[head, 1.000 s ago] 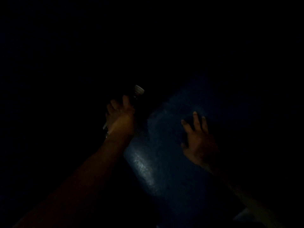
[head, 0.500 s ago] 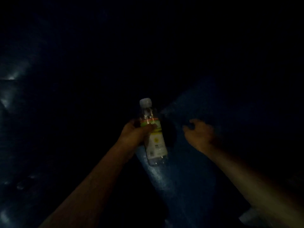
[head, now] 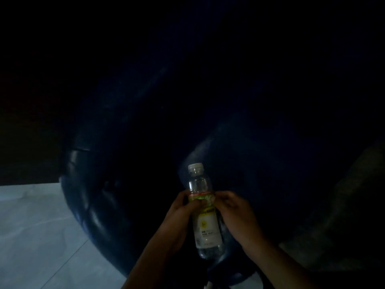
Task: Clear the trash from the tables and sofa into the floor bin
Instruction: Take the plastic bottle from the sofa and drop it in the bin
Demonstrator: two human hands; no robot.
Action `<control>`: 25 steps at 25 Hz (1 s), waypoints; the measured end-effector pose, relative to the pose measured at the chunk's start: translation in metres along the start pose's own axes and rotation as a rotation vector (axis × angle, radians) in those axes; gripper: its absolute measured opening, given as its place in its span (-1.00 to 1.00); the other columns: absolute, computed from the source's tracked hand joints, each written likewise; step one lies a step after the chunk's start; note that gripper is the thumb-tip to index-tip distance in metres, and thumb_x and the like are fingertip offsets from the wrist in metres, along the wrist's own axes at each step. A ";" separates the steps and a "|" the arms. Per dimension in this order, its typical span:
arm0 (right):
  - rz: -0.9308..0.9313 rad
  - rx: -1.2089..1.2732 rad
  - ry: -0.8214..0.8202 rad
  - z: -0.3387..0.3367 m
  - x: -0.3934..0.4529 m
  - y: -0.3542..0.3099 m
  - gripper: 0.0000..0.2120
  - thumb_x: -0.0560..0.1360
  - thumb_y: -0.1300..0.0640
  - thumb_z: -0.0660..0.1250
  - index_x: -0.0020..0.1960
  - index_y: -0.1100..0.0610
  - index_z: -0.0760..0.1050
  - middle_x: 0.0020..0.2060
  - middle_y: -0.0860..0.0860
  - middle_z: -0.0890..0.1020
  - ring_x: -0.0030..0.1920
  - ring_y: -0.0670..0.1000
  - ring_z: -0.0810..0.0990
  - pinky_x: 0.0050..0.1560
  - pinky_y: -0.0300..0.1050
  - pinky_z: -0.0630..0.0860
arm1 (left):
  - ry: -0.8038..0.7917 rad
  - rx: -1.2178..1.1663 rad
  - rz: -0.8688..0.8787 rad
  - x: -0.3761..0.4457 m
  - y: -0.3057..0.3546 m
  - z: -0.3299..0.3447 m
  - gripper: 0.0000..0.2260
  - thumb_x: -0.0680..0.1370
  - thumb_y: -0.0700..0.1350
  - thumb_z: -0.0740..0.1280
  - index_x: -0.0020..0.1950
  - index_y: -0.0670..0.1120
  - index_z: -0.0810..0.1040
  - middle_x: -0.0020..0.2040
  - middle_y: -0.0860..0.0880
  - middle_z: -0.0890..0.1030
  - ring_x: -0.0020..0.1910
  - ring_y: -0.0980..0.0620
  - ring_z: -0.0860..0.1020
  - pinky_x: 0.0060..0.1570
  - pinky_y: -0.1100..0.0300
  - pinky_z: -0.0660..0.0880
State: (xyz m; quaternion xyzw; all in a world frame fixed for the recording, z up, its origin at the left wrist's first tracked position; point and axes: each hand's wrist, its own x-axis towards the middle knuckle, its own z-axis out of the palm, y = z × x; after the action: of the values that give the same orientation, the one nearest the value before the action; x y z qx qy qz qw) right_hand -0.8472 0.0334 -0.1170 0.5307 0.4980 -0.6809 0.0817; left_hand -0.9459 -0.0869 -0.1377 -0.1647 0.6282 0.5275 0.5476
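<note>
- The plastic bottle (head: 205,213) stands nearly upright at about 6 o'clock in the view, held between both hands in front of the dark blue sofa (head: 100,205).
- The left hand (head: 179,211) grips its upper label from 9 o'clock, fingers curled around it.
- The right hand (head: 233,209) clasps the same band from 3 o'clock.
- The bottle is clear, with a pale cap (head: 195,167) at 12 o'clock, a red-and-green band and a yellow-and-white label below.
- Pale tiled floor (head: 35,236) shows at 8 o'clock; the rest is too dark to tell.
</note>
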 end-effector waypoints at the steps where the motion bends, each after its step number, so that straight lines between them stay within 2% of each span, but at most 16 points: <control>1: -0.019 0.007 0.016 0.004 -0.018 0.004 -0.94 0.51 0.06 0.40 -0.01 -0.01 0.61 -0.19 -0.07 0.72 -0.20 -0.15 0.69 -0.30 -0.31 0.55 | -0.013 -0.007 0.007 -0.016 -0.002 0.001 -0.53 0.34 -0.10 0.53 0.21 -0.09 0.52 0.08 -0.21 0.67 0.00 -0.16 0.69 -0.13 0.03 0.63; 4: -0.106 -0.004 0.068 0.015 -0.077 0.015 -0.90 0.50 -0.02 0.41 0.01 -0.08 0.60 -0.14 -0.08 0.72 -0.14 -0.13 0.70 -0.17 -0.19 0.62 | -0.007 0.107 0.072 -0.068 -0.005 0.004 -0.39 0.23 0.05 0.61 0.21 -0.05 0.49 0.05 -0.20 0.68 -0.02 -0.18 0.69 -0.05 -0.08 0.64; 6: -0.164 0.001 0.084 0.017 -0.107 0.019 -0.92 0.50 0.05 0.40 -0.02 -0.11 0.61 -0.16 -0.09 0.71 -0.17 -0.19 0.69 -0.21 -0.29 0.58 | 0.006 0.184 0.121 -0.094 -0.004 0.007 -0.37 0.21 0.08 0.63 0.19 -0.03 0.50 0.01 -0.19 0.69 -0.07 -0.16 0.70 -0.07 -0.07 0.65; 8: -0.191 -0.003 0.097 0.004 -0.140 0.020 -0.88 0.50 0.11 0.38 -0.01 -0.09 0.61 -0.19 -0.10 0.71 -0.18 -0.19 0.68 -0.18 -0.30 0.57 | -0.012 0.279 0.182 -0.123 -0.001 0.016 -0.47 0.23 0.06 0.62 0.12 0.00 0.54 -0.08 -0.16 0.71 -0.18 -0.08 0.71 -0.19 0.05 0.66; 10: -0.193 -0.036 0.125 -0.019 -0.163 0.023 -0.87 0.51 0.10 0.39 0.04 -0.05 0.59 -0.19 -0.09 0.69 -0.15 -0.15 0.67 -0.04 -0.15 0.61 | -0.055 0.371 0.246 -0.140 0.001 0.029 -0.67 0.28 0.01 0.62 -0.03 0.09 0.60 -0.15 -0.10 0.72 -0.25 -0.01 0.70 -0.25 0.10 0.65; 12: -0.182 -0.072 0.230 -0.060 -0.184 0.029 -0.80 0.51 0.08 0.39 0.14 -0.02 0.56 -0.14 -0.06 0.69 -0.09 -0.05 0.67 0.08 -0.04 0.59 | -0.123 0.465 0.290 -0.157 0.006 0.055 -0.77 0.29 0.02 0.60 -0.12 0.15 0.65 -0.22 -0.05 0.72 -0.28 0.02 0.69 -0.28 0.10 0.63; 13: -0.175 -0.085 0.295 -0.085 -0.193 0.033 -0.77 0.52 0.06 0.38 0.17 -0.02 0.55 -0.11 -0.05 0.68 -0.06 -0.02 0.67 0.09 -0.03 0.58 | -0.164 0.512 0.295 -0.164 0.007 0.069 -0.76 0.28 0.06 0.60 -0.12 0.14 0.65 -0.23 -0.06 0.72 -0.29 0.01 0.69 -0.29 0.10 0.62; 16: -0.156 -0.053 0.507 -0.171 -0.219 0.056 -0.76 0.52 -0.01 0.36 0.19 -0.05 0.55 -0.14 -0.10 0.64 -0.05 -0.03 0.62 0.04 -0.11 0.51 | -0.250 0.699 0.300 -0.172 0.008 0.123 -0.62 0.25 0.14 0.59 -0.04 0.03 0.62 -0.19 -0.12 0.71 -0.26 -0.05 0.69 -0.29 0.13 0.59; 19: -0.104 -0.060 0.691 -0.253 -0.239 0.091 -0.74 0.54 -0.04 0.32 0.20 -0.04 0.54 -0.06 -0.08 0.66 -0.07 -0.08 0.59 -0.02 -0.18 0.44 | -0.300 0.860 0.301 -0.170 -0.002 0.181 -0.54 0.25 0.15 0.58 0.06 0.02 0.58 -0.13 -0.12 0.71 -0.19 -0.07 0.69 -0.30 0.11 0.59; 21: -0.070 -0.007 0.845 -0.306 -0.253 0.125 -0.70 0.54 0.00 0.32 0.24 0.04 0.54 0.09 0.03 0.68 0.05 0.01 0.63 0.10 -0.12 0.50 | -0.344 0.983 0.295 -0.170 -0.015 0.226 -0.58 0.31 0.11 0.57 0.09 0.06 0.55 -0.09 -0.06 0.69 -0.14 -0.01 0.68 -0.31 0.18 0.56; 23: 0.013 0.033 0.938 -0.352 -0.267 0.163 -0.60 0.55 -0.01 0.30 0.36 0.09 0.47 0.27 0.12 0.59 0.25 0.14 0.56 0.30 0.00 0.47 | -0.424 1.105 0.323 -0.171 -0.030 0.278 -0.72 0.37 0.05 0.54 0.01 0.07 0.56 -0.13 -0.05 0.68 -0.16 0.05 0.66 -0.30 0.23 0.54; 25: 0.181 0.010 0.897 -0.388 -0.277 0.202 -0.44 0.58 -0.08 0.24 0.50 0.12 0.29 0.44 0.18 0.41 0.41 0.20 0.40 0.41 0.04 0.35 | -0.511 1.244 0.403 -0.172 -0.048 0.330 -0.80 0.40 -0.02 0.54 -0.08 -0.04 0.60 -0.20 -0.13 0.67 -0.22 0.03 0.65 -0.22 0.10 0.59</control>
State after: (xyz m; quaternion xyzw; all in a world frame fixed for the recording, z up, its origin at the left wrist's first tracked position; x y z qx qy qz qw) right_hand -0.3516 0.1158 0.0091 0.8148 0.4325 -0.3765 -0.0854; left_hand -0.6789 0.1088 0.0386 0.4277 0.6835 0.1836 0.5623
